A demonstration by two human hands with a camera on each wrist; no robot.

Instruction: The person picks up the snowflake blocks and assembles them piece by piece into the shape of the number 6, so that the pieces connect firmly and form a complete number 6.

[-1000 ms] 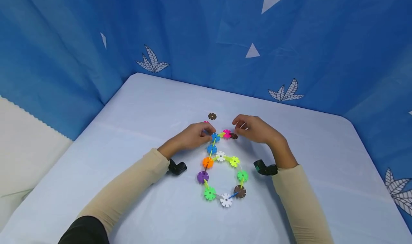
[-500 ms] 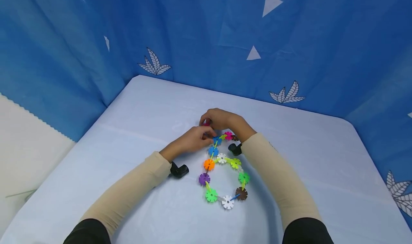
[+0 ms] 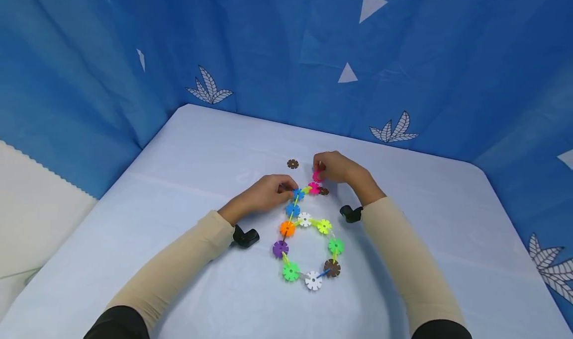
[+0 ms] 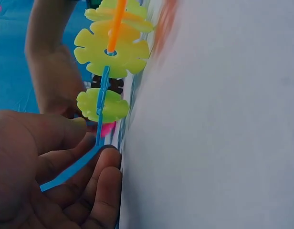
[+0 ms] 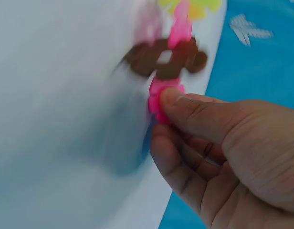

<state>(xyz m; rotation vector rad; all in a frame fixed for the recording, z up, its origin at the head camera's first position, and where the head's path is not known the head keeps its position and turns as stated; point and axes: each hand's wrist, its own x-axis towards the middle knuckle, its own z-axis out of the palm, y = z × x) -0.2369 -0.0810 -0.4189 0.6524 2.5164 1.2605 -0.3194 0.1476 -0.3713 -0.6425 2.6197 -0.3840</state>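
Observation:
Notched interlocking discs form a ring with a short arm rising from its orange disc point(image 3: 287, 228). My left hand point(image 3: 267, 196) pinches the blue disc point(image 3: 298, 195) at the top of that arm; the left wrist view shows this blue disc point(image 4: 73, 167) edge-on between thumb and fingers. My right hand point(image 3: 340, 169) holds a loose pink disc point(image 3: 317, 176). In the right wrist view this pink disc point(image 5: 159, 100) is pinched right at the edge of a brown disc point(image 5: 163, 58). That brown disc point(image 3: 324, 191) ends the chain, after another pink disc point(image 3: 314, 188).
A separate brown disc point(image 3: 293, 164) lies beyond the chain on the white table point(image 3: 215, 145). Green, white, purple and yellow-green discs point(image 3: 324, 226) make up the ring in front. A blue curtain point(image 3: 286, 45) hangs behind the table.
My right hand reached left across the chain, picked up the loose pink disc beside my left hand, and carried it back right to the brown end disc. My left hand stayed at the blue disc.

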